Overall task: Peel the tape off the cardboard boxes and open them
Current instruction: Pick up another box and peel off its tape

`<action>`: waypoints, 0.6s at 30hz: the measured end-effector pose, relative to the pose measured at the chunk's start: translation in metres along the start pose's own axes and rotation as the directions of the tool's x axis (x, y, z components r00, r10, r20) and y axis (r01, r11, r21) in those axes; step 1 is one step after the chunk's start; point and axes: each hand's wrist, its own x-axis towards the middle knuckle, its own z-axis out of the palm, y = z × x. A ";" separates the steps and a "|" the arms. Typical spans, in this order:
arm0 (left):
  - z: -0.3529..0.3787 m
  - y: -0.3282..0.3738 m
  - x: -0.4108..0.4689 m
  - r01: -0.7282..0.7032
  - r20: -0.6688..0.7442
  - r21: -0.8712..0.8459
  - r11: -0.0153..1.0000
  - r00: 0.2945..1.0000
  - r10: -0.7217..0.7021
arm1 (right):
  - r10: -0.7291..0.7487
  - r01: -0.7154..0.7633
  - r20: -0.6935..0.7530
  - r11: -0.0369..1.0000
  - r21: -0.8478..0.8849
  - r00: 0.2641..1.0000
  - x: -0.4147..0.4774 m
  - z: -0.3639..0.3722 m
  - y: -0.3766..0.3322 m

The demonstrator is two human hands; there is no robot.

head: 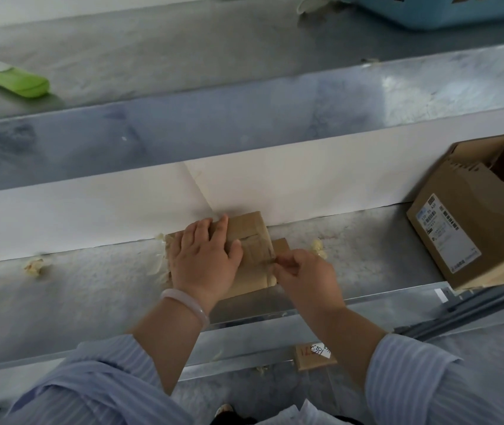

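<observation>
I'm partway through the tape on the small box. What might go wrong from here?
1. The right hand pinches only a small bit of the tape, so it may tear and leave a strip on the small box.
2. The left hand only presses flat on top, so a hard pull might slide the box.

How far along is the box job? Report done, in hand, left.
Done: the large box at right stands with flaps open; crumpled tape scraps lie about. In hand: left hand presses the small box down while right hand pinches its tape. Left: finish peeling, then open it.
</observation>
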 end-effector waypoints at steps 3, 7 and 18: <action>0.000 0.002 0.001 0.020 -0.002 0.011 1.000 1.000 -0.020 | 0.017 -0.017 -0.006 1.000 -0.025 1.000 0.003 -0.001 -0.005; 0.000 0.000 -0.001 0.012 -0.012 0.030 0.999 1.000 -0.011 | -0.070 0.070 0.007 0.991 -0.112 0.998 0.004 0.000 -0.002; 0.000 -0.006 0.000 -0.050 -0.054 0.056 0.997 0.997 0.053 | 0.094 -0.101 0.069 0.989 0.110 0.993 0.005 -0.001 0.002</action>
